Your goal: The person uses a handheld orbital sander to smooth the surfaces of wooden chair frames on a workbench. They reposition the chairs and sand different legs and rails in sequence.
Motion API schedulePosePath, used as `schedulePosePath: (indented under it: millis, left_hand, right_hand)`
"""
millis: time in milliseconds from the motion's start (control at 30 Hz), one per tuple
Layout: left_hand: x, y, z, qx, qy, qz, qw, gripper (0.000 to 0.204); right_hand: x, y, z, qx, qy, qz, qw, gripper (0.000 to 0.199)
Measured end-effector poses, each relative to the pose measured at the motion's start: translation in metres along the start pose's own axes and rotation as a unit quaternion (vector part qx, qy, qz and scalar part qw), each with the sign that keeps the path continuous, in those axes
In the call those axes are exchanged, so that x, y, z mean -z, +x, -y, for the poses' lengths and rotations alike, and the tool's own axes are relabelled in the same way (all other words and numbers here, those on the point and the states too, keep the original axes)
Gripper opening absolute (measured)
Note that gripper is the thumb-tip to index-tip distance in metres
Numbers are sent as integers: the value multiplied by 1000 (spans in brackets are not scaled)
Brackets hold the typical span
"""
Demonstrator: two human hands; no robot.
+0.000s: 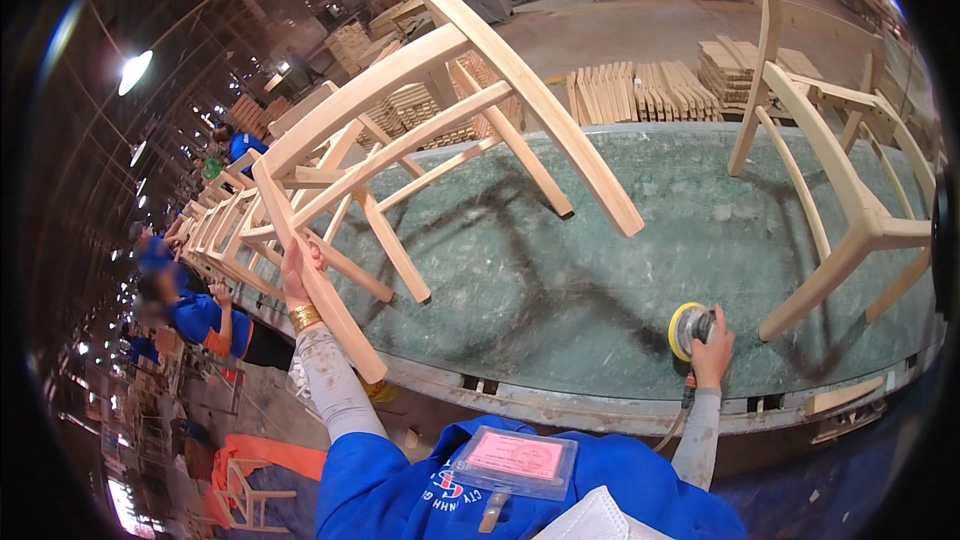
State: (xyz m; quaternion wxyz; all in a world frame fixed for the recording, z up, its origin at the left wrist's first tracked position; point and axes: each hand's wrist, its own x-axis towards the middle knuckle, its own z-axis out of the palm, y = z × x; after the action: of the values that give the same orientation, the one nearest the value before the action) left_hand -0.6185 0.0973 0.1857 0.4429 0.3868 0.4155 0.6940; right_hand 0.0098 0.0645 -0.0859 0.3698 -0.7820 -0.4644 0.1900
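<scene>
A pale wooden chair frame [575,145] is tilted up over the green workbench [600,270], at the centre left. My left hand [300,275] is wrapped round one of its legs, close to the bench's near edge. Lower right of centre, my right hand [713,352] grips an orbital sander [690,330] with a yellow-rimmed pad. The sander stands on edge, its pad facing left, apart from the chair frame. A hose [680,422] runs from it toward me. Whether the sander is running cannot be told.
Another wooden chair [845,190] stands on the bench at the right. Stacked wooden parts [640,92] lie beyond the far edge. More chair frames [225,220] line the left, where co-workers in blue [205,320] stand. A wood strip [845,395] rests at the near right edge.
</scene>
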Motion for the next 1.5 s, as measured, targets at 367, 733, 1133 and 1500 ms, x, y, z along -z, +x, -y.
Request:
schedulePosePath:
  millis: [367,733,1133,1500]
  left_hand:
    - [-7,-42,22,-49,7,-35,998,40]
    - [-6,-60,32,-53,-5,-39,998,44]
    - [2,-20,12,-7,-11,-22,1000,63]
    - [8,-12,8,46,-57,-32,997,65]
  right_hand:
    - [94,66,284,434,187,-55,879,69]
    - [77,61,271,353,384,47,852,79]
    - [90,28,88,201,59,-77,975,79]
    - [-13,-41,42,200,-1,214,956,83]
